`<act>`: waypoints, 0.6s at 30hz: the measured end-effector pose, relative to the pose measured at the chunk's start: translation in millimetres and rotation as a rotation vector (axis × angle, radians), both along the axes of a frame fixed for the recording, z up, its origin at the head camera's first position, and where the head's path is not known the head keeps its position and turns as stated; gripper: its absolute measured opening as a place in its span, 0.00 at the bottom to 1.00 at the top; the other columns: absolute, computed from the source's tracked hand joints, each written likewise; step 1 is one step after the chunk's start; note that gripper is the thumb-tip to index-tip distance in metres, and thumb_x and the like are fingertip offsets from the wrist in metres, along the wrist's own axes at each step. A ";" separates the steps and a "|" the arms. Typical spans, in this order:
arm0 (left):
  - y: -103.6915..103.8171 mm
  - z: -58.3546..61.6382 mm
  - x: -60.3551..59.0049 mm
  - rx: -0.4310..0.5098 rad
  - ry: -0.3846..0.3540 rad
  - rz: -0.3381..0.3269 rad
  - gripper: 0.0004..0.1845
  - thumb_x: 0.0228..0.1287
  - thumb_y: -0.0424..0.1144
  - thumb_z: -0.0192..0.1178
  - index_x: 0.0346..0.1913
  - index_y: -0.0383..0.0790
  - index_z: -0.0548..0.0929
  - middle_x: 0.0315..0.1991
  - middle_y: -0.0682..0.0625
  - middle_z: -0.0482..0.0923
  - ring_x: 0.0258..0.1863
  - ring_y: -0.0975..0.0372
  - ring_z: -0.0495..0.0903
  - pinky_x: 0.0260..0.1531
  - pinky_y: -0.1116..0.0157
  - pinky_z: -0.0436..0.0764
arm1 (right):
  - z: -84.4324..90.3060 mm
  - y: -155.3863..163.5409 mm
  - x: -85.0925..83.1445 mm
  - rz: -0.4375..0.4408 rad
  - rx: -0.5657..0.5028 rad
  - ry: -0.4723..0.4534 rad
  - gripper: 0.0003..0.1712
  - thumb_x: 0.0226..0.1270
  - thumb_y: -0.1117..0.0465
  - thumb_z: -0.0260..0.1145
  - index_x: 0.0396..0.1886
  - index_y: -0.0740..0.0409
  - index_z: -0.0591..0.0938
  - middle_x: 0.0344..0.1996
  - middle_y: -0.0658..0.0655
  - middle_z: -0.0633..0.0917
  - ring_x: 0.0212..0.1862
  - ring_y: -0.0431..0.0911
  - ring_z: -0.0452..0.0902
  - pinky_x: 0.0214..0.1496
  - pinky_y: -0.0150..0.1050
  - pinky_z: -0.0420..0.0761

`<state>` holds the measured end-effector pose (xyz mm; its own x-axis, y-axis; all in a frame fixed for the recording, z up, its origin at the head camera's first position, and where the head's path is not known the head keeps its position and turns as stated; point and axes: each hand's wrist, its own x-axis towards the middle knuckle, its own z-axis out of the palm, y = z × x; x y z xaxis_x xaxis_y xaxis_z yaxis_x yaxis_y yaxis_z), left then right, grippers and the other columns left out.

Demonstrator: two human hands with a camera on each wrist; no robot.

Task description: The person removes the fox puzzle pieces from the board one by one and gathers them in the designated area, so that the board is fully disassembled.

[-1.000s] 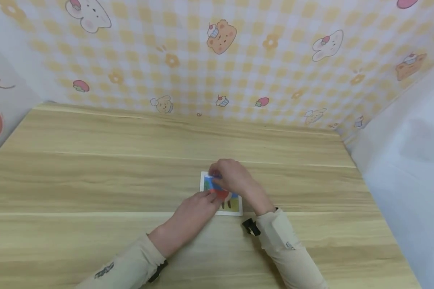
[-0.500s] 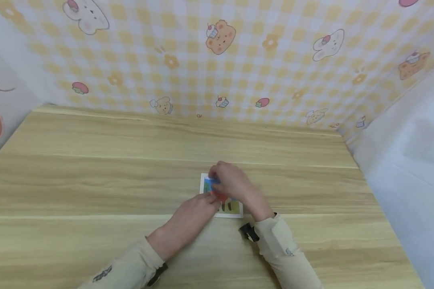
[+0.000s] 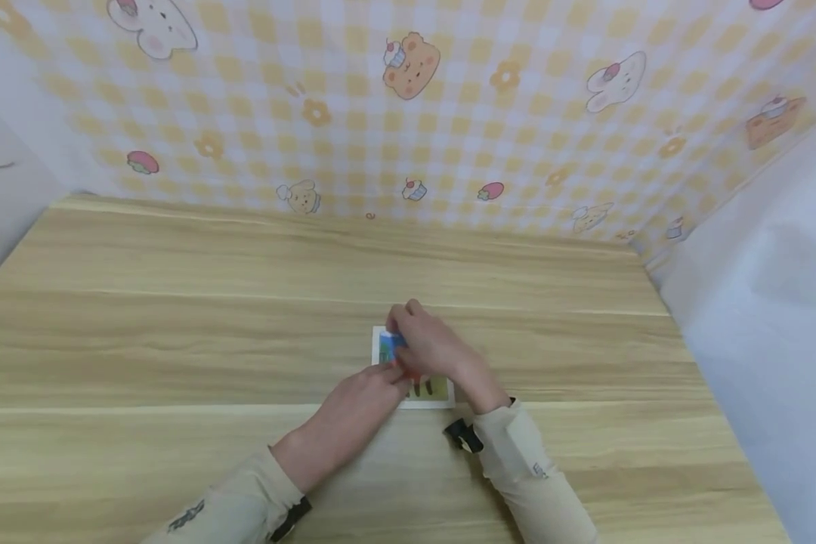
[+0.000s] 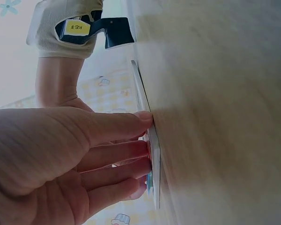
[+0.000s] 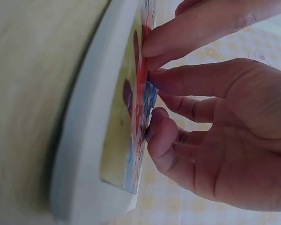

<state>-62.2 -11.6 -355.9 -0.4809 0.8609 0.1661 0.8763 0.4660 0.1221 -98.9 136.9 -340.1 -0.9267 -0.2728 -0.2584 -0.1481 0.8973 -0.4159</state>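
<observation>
Keep your left hand (image 3: 357, 399) pressing straight fingers (image 4: 131, 152) on the puzzle tray (image 3: 442, 400) while your right hand (image 3: 430, 344) pinches what looks like a puzzle piece (image 5: 141, 93); seat it flat.

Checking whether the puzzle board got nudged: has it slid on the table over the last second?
No. The puzzle board keeps its spot just above the table's near plank seam; the slight shift is the camera's.

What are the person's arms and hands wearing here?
Both hands are bare: left hand, right hand. Beige long sleeves with ribbed cuffs carry small dark printed marks. Black camera mounts sit at both wrists; the right one bears a yellow label.
</observation>
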 end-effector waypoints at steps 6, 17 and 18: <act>-1.0 2.5 -2.2 0.024 0.012 0.003 0.19 0.44 0.21 0.57 0.42 0.38 0.77 0.41 0.51 0.72 0.39 0.61 0.74 0.35 0.69 0.76 | 1.2 0.5 -2.7 0.022 -0.012 0.032 0.15 0.51 0.66 0.60 0.40 0.56 0.69 0.34 0.49 0.68 0.32 0.40 0.68 0.30 0.27 0.71; -1.2 0.8 -1.0 0.029 -0.019 -0.017 0.19 0.45 0.23 0.58 0.44 0.37 0.76 0.43 0.50 0.72 0.42 0.61 0.73 0.38 0.69 0.74 | 0.3 0.9 0.8 -0.017 -0.033 0.072 0.18 0.44 0.64 0.66 0.38 0.53 0.73 0.33 0.48 0.71 0.31 0.40 0.67 0.30 0.29 0.70; -0.9 0.5 -1.5 0.023 -0.014 -0.018 0.19 0.46 0.23 0.58 0.45 0.37 0.75 0.44 0.50 0.71 0.43 0.61 0.72 0.39 0.69 0.74 | 0.1 1.4 0.9 -0.018 -0.039 0.078 0.18 0.44 0.64 0.66 0.38 0.52 0.73 0.33 0.48 0.70 0.31 0.40 0.67 0.29 0.29 0.71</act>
